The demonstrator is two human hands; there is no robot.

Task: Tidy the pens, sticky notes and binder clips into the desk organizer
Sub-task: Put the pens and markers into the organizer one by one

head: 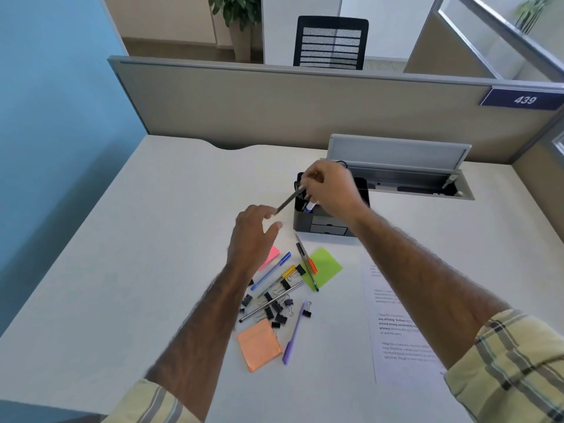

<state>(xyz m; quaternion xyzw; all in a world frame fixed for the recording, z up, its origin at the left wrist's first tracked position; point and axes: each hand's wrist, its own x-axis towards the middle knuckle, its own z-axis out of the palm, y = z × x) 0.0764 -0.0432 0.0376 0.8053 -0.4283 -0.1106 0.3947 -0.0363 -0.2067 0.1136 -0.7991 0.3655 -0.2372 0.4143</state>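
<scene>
- White laminate desk [158, 239], walled by a grey partition; a printed paper sheet [393, 325] lies at the near right.
- Black plastic desk organizer [328, 222] stands at mid-desk, right of centre, small drawers facing the person. Its upright pen cup already has at least one pen in it, white barrel showing.
- Right hand [331, 187] hovers directly over the organizer, fingertips pinched shut on a slim dark grey pen [288, 200].
- That pen's long axis runs on a slant: upper end in the fingers above the cup, lower end pointing down-left, away from the cup toward the left hand. Judgement: it needs swinging upright before it will drop in; the right hand is the nearer and already placed.
- Left hand [253, 236] hangs above the desk just left of the organizer, fingers loosely spread, holding nothing; the pen's low tip sits near its fingertips, whether touching I cannot tell.
- Loose pile near of the organizer: green sticky pad [325, 265], orange sticky pad [259, 345], pink pad [271, 254] half hidden by the left wrist.
- Pens in the pile: blue [271, 271], lilac [294, 334], one orange-capped [308, 261].
- Black binder clips [276, 308] scattered among them, one yellow.
</scene>
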